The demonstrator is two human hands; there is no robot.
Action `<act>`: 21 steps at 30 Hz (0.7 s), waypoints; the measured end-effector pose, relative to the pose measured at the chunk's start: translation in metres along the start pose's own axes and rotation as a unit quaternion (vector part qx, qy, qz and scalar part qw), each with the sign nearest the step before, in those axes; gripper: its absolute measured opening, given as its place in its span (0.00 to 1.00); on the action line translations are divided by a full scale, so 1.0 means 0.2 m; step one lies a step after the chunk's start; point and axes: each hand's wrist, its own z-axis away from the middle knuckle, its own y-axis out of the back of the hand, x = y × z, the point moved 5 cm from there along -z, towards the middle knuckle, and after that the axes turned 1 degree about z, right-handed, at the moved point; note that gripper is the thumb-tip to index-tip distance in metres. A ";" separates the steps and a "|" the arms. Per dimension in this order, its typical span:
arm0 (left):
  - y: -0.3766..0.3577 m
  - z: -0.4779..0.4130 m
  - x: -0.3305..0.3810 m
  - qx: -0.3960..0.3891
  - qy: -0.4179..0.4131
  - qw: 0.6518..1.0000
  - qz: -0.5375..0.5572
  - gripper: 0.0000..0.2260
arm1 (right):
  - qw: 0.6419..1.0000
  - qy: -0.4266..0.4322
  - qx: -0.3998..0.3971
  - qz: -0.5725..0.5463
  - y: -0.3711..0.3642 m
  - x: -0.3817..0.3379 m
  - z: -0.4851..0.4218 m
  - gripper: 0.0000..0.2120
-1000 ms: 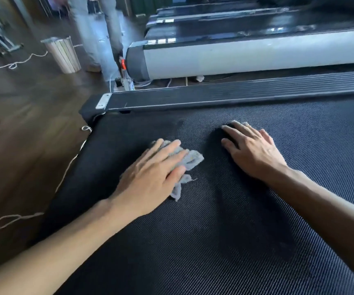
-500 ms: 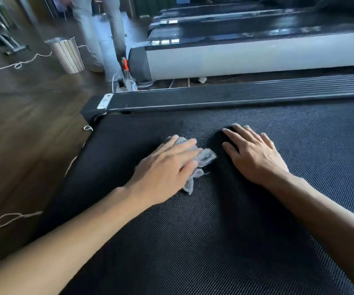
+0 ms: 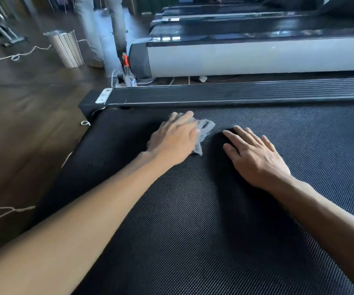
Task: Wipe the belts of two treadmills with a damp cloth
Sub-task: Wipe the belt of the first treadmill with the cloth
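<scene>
A black textured treadmill belt (image 3: pixel 214 220) fills the lower view. My left hand (image 3: pixel 174 138) presses a small grey cloth (image 3: pixel 205 129) flat on the belt near its far left corner; most of the cloth is hidden under my palm and fingers. My right hand (image 3: pixel 255 155) lies flat on the belt just right of the cloth, fingers spread, holding nothing. A second treadmill (image 3: pixel 246 54) with a white side panel stands behind, its dark belt partly visible.
A ribbed black side rail (image 3: pixel 235 94) borders the belt's far edge. On the wooden floor to the left lie a white cord (image 3: pixel 5 211) and a slatted bin (image 3: pixel 66 48). A person's legs (image 3: pixel 116 24) stand behind the bin. A power strip (image 3: pixel 127 78) sits between the treadmills.
My left hand has slid the cloth forward across the belt toward the far rail. My right hand has stayed flat in about the same place.
</scene>
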 end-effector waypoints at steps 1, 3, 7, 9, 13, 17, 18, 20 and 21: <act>0.02 0.02 -0.08 -0.001 0.023 1.000 0.005 0.18 | 1.000 0.001 0.000 -0.001 0.00 0.00 0.00 0.25; 0.05 -0.01 -0.28 0.005 0.123 0.992 0.022 0.18 | 1.000 0.003 0.005 0.002 0.00 -0.01 0.01 0.25; -0.04 -0.15 -0.26 0.033 0.193 0.980 -0.036 0.24 | 1.000 -0.003 0.012 0.009 0.00 -0.02 0.03 0.24; -0.11 -0.17 -0.03 0.015 0.133 0.991 -0.019 0.22 | 1.000 -0.003 0.007 0.008 0.00 -0.02 0.02 0.24; -0.12 -0.07 0.19 0.045 0.017 0.999 -0.004 0.17 | 1.000 -0.007 -0.003 -0.001 0.00 -0.01 0.03 0.25; 0.00 -0.08 -0.25 0.040 0.132 0.990 -0.009 0.17 | 1.000 -0.003 -0.002 0.007 0.00 0.00 0.04 0.25; 0.02 -0.10 -0.34 0.046 0.173 0.984 -0.003 0.17 | 1.000 -0.004 0.001 0.009 0.00 0.00 0.04 0.25; -0.01 -0.14 -0.39 0.054 0.223 0.973 -0.018 0.18 | 1.000 -0.010 0.007 0.006 0.00 -0.01 0.05 0.25; -0.03 -0.14 -0.35 0.058 0.220 0.973 -0.031 0.20 | 1.000 -0.011 0.010 0.003 0.00 -0.01 0.05 0.24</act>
